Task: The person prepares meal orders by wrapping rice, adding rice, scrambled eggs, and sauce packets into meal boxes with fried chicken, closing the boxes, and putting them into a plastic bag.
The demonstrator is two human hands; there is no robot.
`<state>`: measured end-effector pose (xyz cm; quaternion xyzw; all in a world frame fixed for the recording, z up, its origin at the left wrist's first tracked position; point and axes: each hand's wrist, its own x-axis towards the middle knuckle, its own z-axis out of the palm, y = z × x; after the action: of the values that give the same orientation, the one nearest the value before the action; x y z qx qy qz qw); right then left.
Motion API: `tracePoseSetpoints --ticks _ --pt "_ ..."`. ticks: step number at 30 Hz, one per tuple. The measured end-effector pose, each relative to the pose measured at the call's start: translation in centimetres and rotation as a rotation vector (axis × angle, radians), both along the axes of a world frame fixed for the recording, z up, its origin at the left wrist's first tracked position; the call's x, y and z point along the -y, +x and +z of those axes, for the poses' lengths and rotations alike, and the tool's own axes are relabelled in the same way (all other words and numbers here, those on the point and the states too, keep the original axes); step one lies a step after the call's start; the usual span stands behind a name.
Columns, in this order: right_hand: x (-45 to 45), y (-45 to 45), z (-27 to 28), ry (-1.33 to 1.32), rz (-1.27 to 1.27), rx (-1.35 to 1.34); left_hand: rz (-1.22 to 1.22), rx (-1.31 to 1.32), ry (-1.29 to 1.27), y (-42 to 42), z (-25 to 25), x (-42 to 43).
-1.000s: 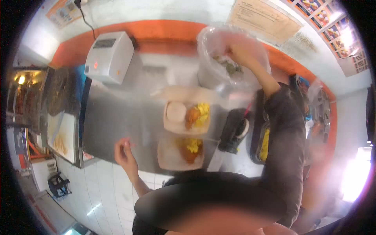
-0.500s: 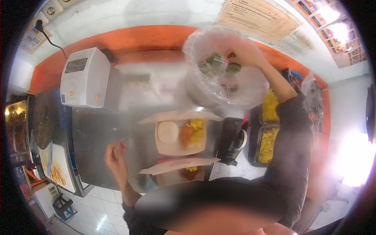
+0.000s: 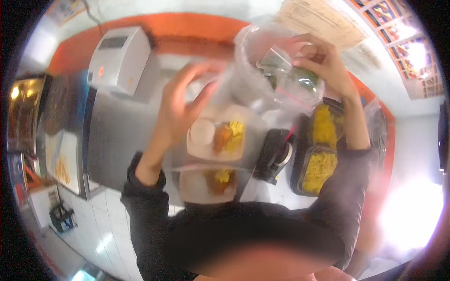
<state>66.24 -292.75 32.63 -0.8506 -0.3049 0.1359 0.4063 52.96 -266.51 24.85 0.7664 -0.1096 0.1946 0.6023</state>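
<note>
My right hand (image 3: 321,63) grips a small clear zip bag (image 3: 276,61) with green contents, over the rim of a large round container (image 3: 243,56) lined with clear plastic. A second clear bag (image 3: 304,84) with green leaves hangs just below my fingers; whether it is also held is unclear. My left hand (image 3: 187,96), blurred, is raised left of the container, fingers apart, with nothing in it. Beneath it lies an open food box (image 3: 211,152) with a pale round cup (image 3: 201,133), a brown piece and yellow food. A second box (image 3: 197,187) with similar food sits nearer me.
Two black trays of yellow food (image 3: 320,172) stand at the right, beside a black tape dispenser (image 3: 273,157). At the back left is a white printer-like machine (image 3: 119,58). A stained white board (image 3: 63,159) lies at the far left.
My right hand has come up out of the lined container with a small bag. My left hand has moved up and right from the front of the counter, its fingers spreading.
</note>
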Motion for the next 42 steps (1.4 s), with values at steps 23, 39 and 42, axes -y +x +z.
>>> tracePoseSetpoints --ticks 23,39,42 --pt "-4.7 -23.9 -12.1 0.519 -0.522 -0.140 -0.238 -0.475 -0.185 -11.2 -5.0 -2.7" --pt "7.8 -28.5 -12.6 0.581 -0.786 0.168 -0.015 -0.476 0.745 -21.4 -19.1 0.5" --pt "13.2 -30.1 -12.7 0.461 -0.855 0.257 0.252 -0.291 0.739 -21.8 -13.8 4.2"
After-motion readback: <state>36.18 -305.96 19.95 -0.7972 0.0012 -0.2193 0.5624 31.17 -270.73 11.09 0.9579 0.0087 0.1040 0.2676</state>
